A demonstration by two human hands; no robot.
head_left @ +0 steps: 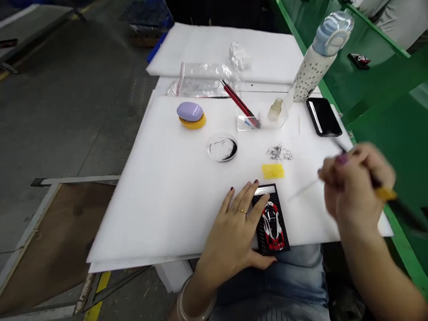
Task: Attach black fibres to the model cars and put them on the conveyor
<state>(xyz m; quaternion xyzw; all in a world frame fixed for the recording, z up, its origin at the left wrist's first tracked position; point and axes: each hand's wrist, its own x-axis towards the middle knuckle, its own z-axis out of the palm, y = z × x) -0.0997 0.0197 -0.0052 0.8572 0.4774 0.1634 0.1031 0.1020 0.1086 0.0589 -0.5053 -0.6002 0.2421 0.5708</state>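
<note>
Your left hand lies lower centre, fingers spread along the left side and top of a black base, thumb against its bottom edge, steadying it. On the base sits a red, white and black model car, lower centre of frame. Your right hand, at right, is raised and closed around a dark, slim tool with a yellow band; motion blur hides its exact type. A thin pale streak runs from your right fingers toward lower left; identity unclear. Just above the base, a yellow rectangle lies flat; above that, a scatter of fine black slivers. Left of these, near centre, a round dish contains black material, densest along its right side. Farther out, upper centre: a purple-and-yellow oval object; a red, slender tool leaning in a clear tray; and a small bottle. A black phone and a spotted drinking bottle are at upper right; a clear plastic bag and crumpled white tissue lie at upper centre.
</note>
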